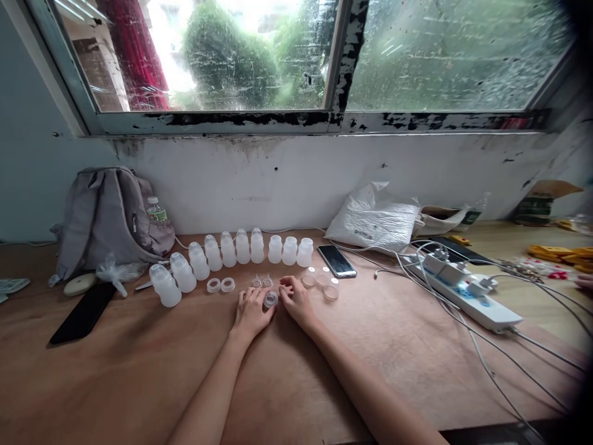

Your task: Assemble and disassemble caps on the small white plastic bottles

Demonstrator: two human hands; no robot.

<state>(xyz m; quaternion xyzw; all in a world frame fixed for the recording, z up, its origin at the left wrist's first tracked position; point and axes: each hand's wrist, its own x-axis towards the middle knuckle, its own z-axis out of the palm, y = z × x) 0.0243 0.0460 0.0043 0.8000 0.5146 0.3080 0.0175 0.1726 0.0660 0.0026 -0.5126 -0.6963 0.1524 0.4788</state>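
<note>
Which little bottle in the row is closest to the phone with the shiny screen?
The last bottle at the right end of the row. It stands right beside the phone; all the others stand farther left.

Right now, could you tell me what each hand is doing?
Left hand: holding the small clear ring.
Right hand: fingertips on the same ring.

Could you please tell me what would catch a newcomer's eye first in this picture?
A curved row of small white bottles lines the back of the brown table. In front of it, the left hand and right hand meet around a small clear cap. A white power strip with tangled cables lies at right.
</note>
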